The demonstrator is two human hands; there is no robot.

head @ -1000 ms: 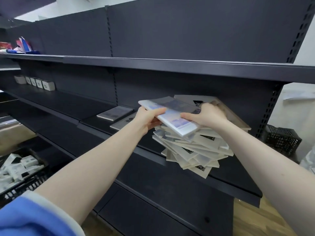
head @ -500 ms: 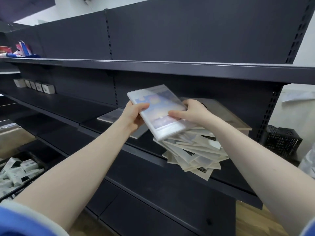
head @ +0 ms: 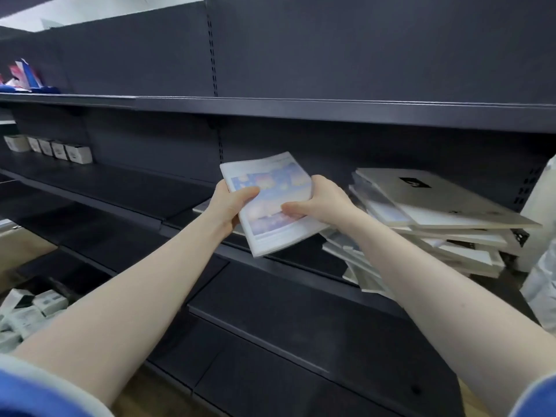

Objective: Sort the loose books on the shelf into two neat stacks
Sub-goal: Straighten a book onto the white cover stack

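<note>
Shelving: dark grey metal shelving unit with slotted uprights and a solid back panel
Wall: pale white wall strip above the unit, top left
Floor: light wooden floor low on the left
Middle shelf: row of small white boxes at far left
Light: even, cool indoor light

A single head-worn, wide-angle view looks forward and slightly down at a dark metal shelf, standing close enough that both forearms reach into it from the bottom corners. The shelf unit fills nearly the whole frame, its boards running off toward the left and bending with the lens. The upper board sits about level with the camera. No second view exists to overlap.
</note>
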